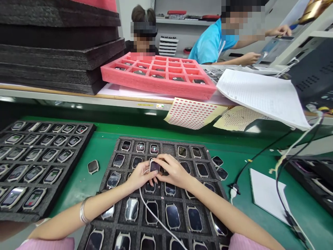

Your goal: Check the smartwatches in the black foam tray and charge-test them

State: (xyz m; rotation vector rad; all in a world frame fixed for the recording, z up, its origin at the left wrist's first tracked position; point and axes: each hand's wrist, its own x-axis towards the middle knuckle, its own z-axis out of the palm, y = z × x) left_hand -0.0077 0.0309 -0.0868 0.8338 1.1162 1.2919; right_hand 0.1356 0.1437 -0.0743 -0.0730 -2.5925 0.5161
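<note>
And there, over the middle of the black foam tray (135, 140), a dark smartwatch body (154, 167) pinched between the fingertips of left hand (139, 176) and right hand (174, 171), long axis running away from the body, neither hand clearly nearer!

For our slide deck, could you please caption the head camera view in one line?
Left hand and right hand hold a smartwatch over a black foam tray.
</note>
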